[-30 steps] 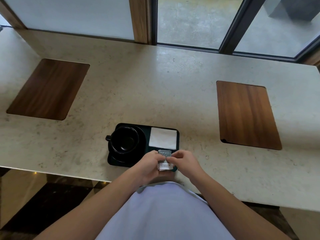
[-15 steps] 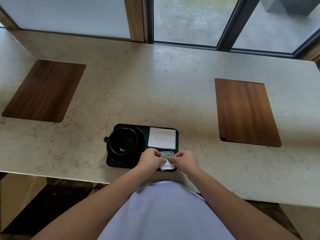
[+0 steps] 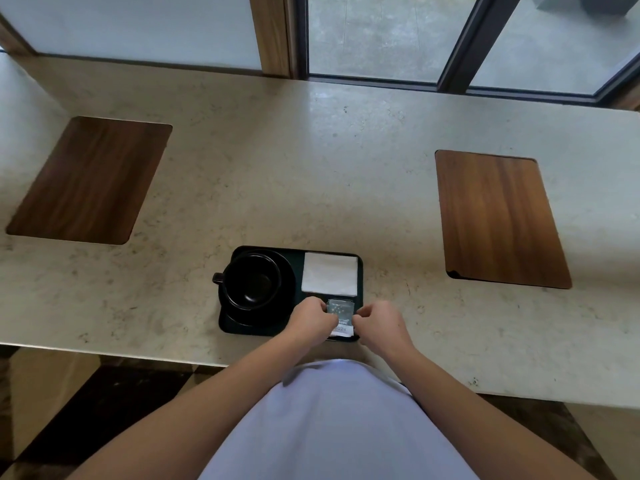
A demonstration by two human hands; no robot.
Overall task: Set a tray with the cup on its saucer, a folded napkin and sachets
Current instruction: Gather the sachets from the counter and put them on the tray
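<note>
Low in the middle of the frame sat the dark tray (image 3: 360, 268) on the stone counter (image 3: 311, 168). The black cup (image 3: 251, 282) stood on its saucer (image 3: 242, 315) in the tray's left half, and the folded white napkin (image 3: 329, 274) lay at its upper right. Just below the napkin were the sachets (image 3: 340, 315). The left hand (image 3: 309, 318) and right hand (image 3: 379, 323) flanked them, curled fingers pinching the sachets' left and right edges.

Counts on the stone surface (image 3: 346, 168)

One tray (image 3: 298, 323), one cup (image 3: 251, 282), one saucer (image 3: 287, 292), one folded napkin (image 3: 329, 273), two stacked sachets (image 3: 340, 308), two wooden inlays (image 3: 90, 180), two hands (image 3: 308, 320).
</note>
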